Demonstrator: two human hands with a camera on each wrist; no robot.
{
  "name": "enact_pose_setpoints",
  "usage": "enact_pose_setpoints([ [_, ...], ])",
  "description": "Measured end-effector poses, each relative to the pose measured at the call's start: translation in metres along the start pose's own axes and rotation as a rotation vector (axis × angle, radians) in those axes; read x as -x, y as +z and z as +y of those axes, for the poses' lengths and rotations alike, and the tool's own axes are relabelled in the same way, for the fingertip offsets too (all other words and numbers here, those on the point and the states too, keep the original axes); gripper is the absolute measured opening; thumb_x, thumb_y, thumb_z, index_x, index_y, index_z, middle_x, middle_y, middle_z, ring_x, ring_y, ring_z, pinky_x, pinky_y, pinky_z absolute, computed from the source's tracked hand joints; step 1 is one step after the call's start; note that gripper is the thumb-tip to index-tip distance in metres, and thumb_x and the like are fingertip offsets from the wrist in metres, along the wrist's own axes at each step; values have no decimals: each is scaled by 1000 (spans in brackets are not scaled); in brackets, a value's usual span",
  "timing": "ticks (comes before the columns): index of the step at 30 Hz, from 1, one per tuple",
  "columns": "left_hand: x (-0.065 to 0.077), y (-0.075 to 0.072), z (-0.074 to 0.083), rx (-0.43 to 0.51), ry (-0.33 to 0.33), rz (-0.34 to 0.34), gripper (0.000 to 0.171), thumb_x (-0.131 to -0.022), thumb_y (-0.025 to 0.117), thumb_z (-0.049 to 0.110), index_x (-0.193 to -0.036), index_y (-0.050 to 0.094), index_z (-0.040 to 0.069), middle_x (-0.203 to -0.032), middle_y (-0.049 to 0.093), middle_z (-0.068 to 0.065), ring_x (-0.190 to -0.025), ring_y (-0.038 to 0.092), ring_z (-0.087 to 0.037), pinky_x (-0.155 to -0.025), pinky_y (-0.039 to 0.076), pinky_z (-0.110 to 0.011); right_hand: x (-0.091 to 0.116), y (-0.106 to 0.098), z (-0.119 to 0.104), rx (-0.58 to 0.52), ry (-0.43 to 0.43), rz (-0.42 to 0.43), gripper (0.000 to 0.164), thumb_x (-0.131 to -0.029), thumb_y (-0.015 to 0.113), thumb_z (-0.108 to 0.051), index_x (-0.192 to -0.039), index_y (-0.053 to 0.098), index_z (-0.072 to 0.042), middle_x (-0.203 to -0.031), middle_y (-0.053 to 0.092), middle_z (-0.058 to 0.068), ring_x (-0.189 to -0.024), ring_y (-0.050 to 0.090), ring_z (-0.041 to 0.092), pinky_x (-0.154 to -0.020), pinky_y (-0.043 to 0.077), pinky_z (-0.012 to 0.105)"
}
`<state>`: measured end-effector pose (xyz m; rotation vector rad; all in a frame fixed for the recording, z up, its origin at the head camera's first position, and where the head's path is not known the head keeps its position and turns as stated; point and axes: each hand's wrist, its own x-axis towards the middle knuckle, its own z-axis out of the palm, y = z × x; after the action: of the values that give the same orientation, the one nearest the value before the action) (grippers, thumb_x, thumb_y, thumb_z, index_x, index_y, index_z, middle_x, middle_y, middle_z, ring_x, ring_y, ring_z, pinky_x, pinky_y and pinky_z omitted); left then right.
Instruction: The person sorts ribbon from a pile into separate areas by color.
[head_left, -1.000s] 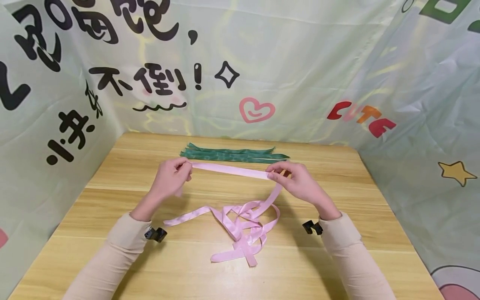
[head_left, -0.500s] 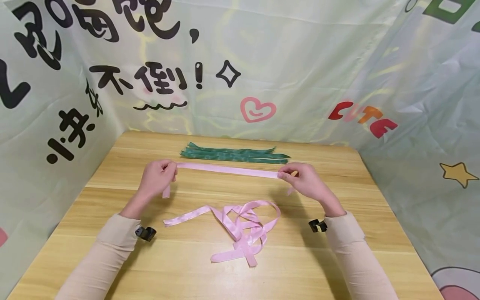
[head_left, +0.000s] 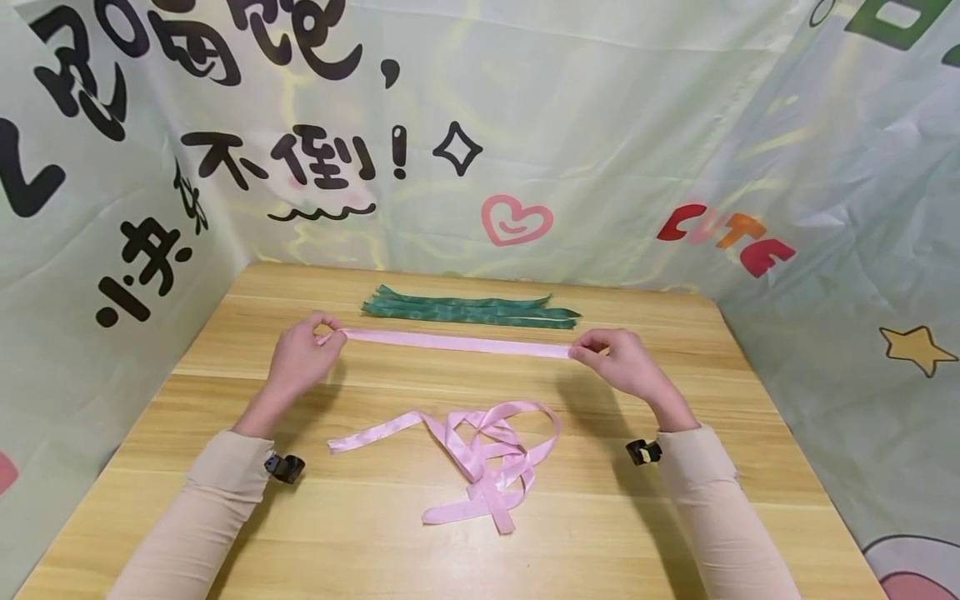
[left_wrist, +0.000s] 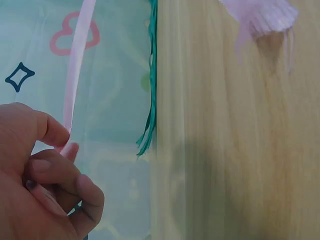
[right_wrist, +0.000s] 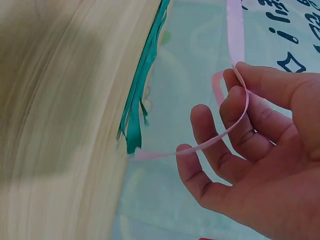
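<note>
A narrow pink satin ribbon is stretched nearly straight above the table between both hands. My left hand pinches it near one end between thumb and index finger. At the other side my right hand pinches the ribbon between thumb and fingertips. In the right wrist view, a loose tail of ribbon curves down past the fingers. Looking from the left wrist, the ribbon runs up and away from the fingertips. Below, a tangled heap of pink ribbons lies on the table, touched by neither hand.
Several dark green ribbon strips lie bundled lengthwise at the back of the wooden table. A printed cloth backdrop rises behind and at both sides. Black devices sit at the cuffs.
One second ago the hands were closer together, with the ribbon trailing down toward the heap. They have spread apart, lengthening the taut span, and the ribbon has come away from the heap.
</note>
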<state>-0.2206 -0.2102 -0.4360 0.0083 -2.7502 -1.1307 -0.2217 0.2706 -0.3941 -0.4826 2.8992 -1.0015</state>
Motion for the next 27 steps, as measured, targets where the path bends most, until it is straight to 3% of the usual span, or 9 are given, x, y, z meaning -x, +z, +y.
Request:
enact_pose_setpoints([
  [5,1,4,-1,-16,39,41,21,-97,59,21,-107,72,8,-63,53,-3,-51,41,-16,-52,34,-32,1,0,5,6,17,-9,18,-103,69,-21,-104,78,-5,-94,74,13,-74,53,22,-65,43,32],
  [11,2,4,-3,-60,65,47,23,-97,58,20,-97,77,7,-81,74,-8,-64,58,-18,-66,43,-33,4,0,13,11,59,-26,19,-103,69,-22,-103,78,-5,-95,73,15,-76,53,19,-67,44,32],
  [14,2,4,-5,-52,68,26,26,-100,56,20,-94,76,6,-69,68,-4,-58,55,-17,-62,41,-33,3,1,18,21,56,-22,19,-103,69,-21,-103,78,-4,-94,74,13,-78,55,19,-70,46,34],
  [17,1,4,-9,-52,76,15,30,-103,55,21,-83,72,6,-54,52,3,-50,46,-15,-56,35,-31,3,2,24,16,64,-26,20,-103,68,-20,-104,78,-3,-94,74,15,-77,54,19,-70,46,34],
  [20,1,5,-14,-76,74,17,38,-105,55,24,-70,61,9,-51,40,7,-48,38,-14,-53,29,-31,4,3,29,12,82,-32,21,-103,68,-20,-105,78,-1,-95,74,17,-76,54,19,-70,46,34],
  [22,1,5,-17,-101,61,22,42,-105,55,26,-66,55,11,-51,39,7,-49,37,-14,-53,28,-31,4,3,32,16,91,-33,21,-103,67,-19,-104,77,-1,-96,75,16,-77,55,19,-71,46,34],
  [27,2,6,-25,-137,20,17,38,-103,59,30,-69,61,12,-53,50,4,-50,43,-15,-52,31,-30,3,4,39,31,112,-37,22,-103,67,-20,-102,77,0,-96,75,16,-79,58,17,-72,47,31],
])
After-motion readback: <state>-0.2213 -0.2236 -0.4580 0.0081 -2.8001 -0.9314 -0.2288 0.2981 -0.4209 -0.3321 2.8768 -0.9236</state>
